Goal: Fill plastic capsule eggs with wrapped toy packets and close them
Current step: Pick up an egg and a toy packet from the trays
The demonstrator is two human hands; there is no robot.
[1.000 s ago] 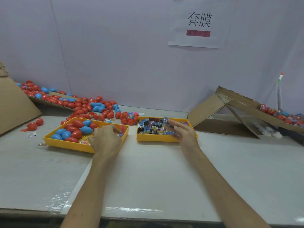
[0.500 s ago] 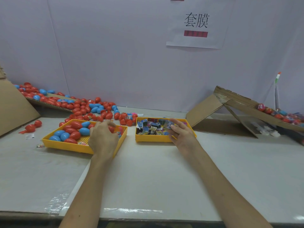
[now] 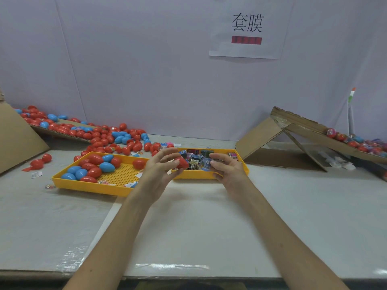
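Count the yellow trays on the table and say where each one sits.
2. The left tray sits left of centre and holds red and blue eggs. The right tray sits just beside it and holds wrapped packets. No other seems hidden.

A white paper sign (image 3: 247, 28) with two black characters and a red bar hangs on the pale wall (image 3: 125, 59). On the grey bench (image 3: 199, 227), a folded cardboard ramp (image 3: 259, 137) leans at the far right, and a cardboard sheet (image 3: 18, 132) stands at the far left
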